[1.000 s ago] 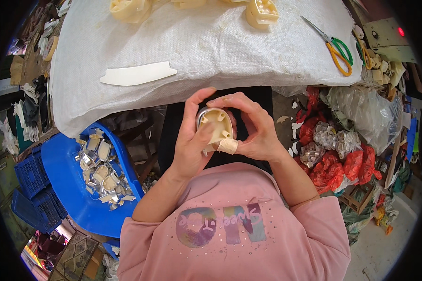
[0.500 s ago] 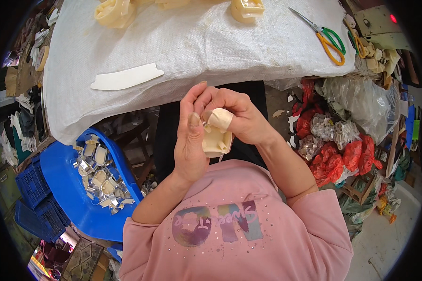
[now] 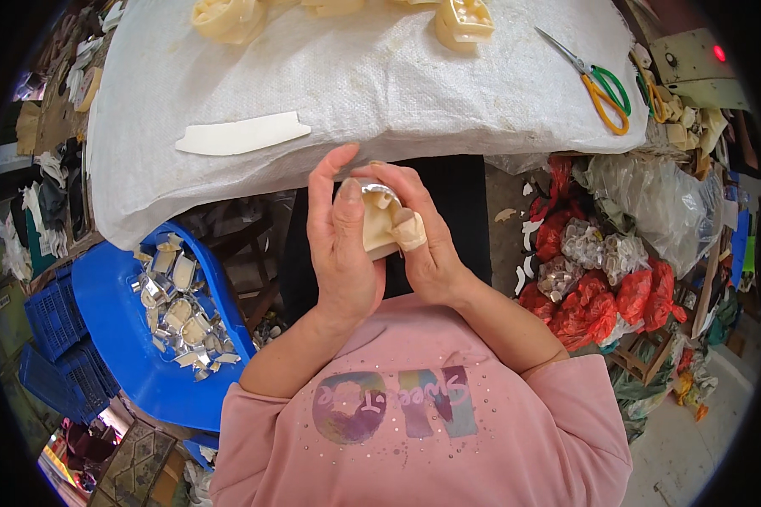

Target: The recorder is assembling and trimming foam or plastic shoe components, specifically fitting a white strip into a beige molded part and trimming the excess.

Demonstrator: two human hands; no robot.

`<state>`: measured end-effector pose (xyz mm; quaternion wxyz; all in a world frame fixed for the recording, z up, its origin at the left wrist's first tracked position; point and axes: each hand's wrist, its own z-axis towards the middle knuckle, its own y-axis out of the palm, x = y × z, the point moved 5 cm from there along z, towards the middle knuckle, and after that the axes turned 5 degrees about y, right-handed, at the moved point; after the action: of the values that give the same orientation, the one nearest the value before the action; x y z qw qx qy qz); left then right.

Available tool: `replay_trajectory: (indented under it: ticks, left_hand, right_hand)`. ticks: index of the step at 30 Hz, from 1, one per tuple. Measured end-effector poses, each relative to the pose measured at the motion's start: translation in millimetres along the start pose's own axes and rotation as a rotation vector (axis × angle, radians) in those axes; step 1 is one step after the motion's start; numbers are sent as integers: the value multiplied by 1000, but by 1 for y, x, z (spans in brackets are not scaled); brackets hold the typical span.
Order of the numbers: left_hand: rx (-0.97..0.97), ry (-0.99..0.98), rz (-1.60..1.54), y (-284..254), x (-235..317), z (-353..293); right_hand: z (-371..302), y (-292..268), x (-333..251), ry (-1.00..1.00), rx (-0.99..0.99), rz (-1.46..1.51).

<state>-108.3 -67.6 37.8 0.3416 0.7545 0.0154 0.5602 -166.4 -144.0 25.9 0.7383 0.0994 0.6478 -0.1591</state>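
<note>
Above my lap, both hands hold a small hollow cream-coloured moulded piece [image 3: 377, 226] with a shiny silvery edge and pegs inside. My left hand [image 3: 338, 237] wraps its left side, thumb along the near wall and index finger raised. My right hand [image 3: 435, 253] closes round the right side, its thumb, covered in a cream wrap [image 3: 409, 229], pressing on the rim. The fingers behind the piece are partly hidden. Beyond the hands, a curved white strip [image 3: 243, 135] lies on the white woven cloth [image 3: 380, 84] covering the table.
Scissors [image 3: 600, 95] with orange and green handles lie at the table's right. Cream moulded pieces [image 3: 228, 19] sit along the far side. At left, a blue plastic seat-like container [image 3: 114, 338] holds silvery and cream pieces. Red bags [image 3: 579, 308] and clear plastic [image 3: 651, 198] crowd the right floor.
My hands have turned the piece, so its silvery edge now shows at the top. My right hand has shifted down its right side. The view has moved slightly.
</note>
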Motion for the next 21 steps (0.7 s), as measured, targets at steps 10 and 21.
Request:
replay_trajectory:
  ticks: [10, 21]
  left_hand:
    - [-28, 86, -53, -4, -4, 0]
    - [-160, -98, -269, -2, -8, 1]
  right_hand:
    - [-1, 3, 4, 182, -33, 464]
    - [7, -14, 11, 196, 42, 317]
